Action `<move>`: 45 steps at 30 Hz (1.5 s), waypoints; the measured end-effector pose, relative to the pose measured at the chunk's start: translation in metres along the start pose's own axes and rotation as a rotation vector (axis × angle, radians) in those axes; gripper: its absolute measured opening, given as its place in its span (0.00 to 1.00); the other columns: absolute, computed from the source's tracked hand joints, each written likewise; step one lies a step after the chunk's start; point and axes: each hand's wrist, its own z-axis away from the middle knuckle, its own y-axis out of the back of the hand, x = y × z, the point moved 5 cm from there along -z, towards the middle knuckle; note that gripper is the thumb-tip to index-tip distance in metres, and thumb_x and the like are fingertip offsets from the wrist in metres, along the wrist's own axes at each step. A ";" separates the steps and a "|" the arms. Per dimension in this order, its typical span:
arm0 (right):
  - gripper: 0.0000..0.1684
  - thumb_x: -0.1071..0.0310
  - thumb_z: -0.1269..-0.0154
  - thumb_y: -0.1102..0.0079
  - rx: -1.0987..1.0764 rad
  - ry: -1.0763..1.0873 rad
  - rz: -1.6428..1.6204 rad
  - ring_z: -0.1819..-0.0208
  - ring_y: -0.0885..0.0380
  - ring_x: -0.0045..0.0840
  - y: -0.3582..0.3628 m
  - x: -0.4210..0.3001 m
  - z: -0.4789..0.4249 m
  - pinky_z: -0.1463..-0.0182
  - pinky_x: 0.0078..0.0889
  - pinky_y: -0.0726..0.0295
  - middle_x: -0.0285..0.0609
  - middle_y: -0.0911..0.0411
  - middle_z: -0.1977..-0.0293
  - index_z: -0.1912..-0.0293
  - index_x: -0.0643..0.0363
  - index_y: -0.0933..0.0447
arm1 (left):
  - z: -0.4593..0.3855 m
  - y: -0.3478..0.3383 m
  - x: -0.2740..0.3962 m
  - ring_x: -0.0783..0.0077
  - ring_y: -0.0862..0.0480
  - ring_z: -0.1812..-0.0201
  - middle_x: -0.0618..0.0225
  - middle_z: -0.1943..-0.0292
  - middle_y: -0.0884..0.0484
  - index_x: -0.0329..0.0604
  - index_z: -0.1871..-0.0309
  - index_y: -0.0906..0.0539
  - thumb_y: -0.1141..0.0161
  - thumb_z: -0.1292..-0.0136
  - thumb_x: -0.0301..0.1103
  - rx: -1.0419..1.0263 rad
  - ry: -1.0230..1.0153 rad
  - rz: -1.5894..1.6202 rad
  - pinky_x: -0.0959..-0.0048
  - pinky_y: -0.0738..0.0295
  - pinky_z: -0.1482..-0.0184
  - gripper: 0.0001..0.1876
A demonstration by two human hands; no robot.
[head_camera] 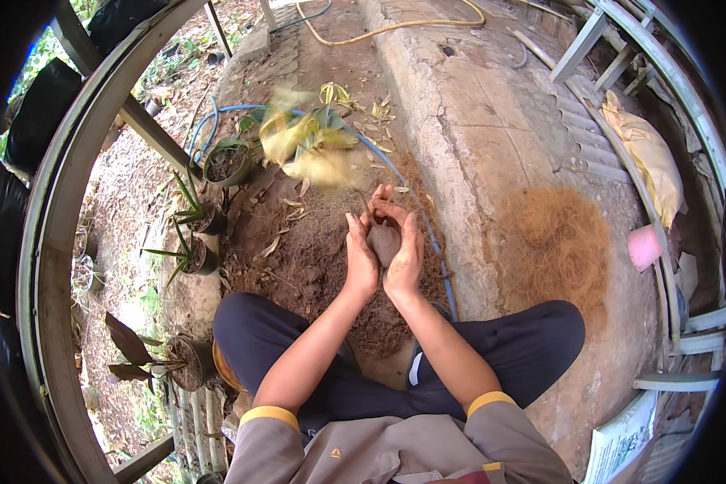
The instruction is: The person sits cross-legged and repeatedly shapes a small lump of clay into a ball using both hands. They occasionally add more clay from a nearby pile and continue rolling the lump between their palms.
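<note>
My left hand [361, 257] and my right hand [406, 257] are cupped around a dark, rounded clump of wet soil [385, 243]. A thin stem [366, 209] rises from the clump toward yellow and green plant leaves [314, 148], which are blurred. Soil smears both hands, and the fingers meet at the far side of the clump. Below them, a heap of loose dark soil [314, 272] spreads over the ground between my bent knees. How far the stem runs into the clump is hidden.
Orange-brown coir fibre [550, 254] lies on the concrete at right. A blue hose [387, 158] curves past the soil. Potted plants [201, 254] line the left side, beside a curved frame [66, 199]. A pink pot [644, 248] and a yellowish sack [644, 148] are far right.
</note>
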 end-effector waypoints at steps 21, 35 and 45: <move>0.29 0.49 0.32 0.55 0.057 -0.207 -0.292 0.39 0.36 0.29 0.011 0.015 -0.006 0.36 0.33 0.38 0.38 0.33 0.43 0.40 0.58 0.35 | -0.007 -0.003 0.026 0.66 0.35 0.35 0.60 0.41 0.26 0.35 0.42 0.27 0.51 0.32 0.35 -0.033 -0.081 -0.366 0.67 0.45 0.34 0.19; 0.37 0.59 0.31 0.51 -0.066 -0.305 -0.496 0.32 0.46 0.28 0.006 0.021 0.000 0.32 0.35 0.43 0.42 0.50 0.32 0.30 0.52 0.55 | -0.016 -0.003 0.018 0.65 0.42 0.31 0.60 0.32 0.39 0.40 0.29 0.49 0.60 0.30 0.36 -0.203 -0.170 -0.462 0.65 0.53 0.30 0.28; 0.30 0.46 0.28 0.67 -0.025 -0.205 -0.487 0.34 0.42 0.31 -0.004 -0.012 -0.012 0.32 0.38 0.42 0.46 0.36 0.39 0.41 0.60 0.34 | 0.000 -0.003 0.002 0.60 0.47 0.30 0.61 0.30 0.46 0.39 0.30 0.48 0.71 0.40 0.73 -0.027 0.222 0.080 0.60 0.55 0.30 0.48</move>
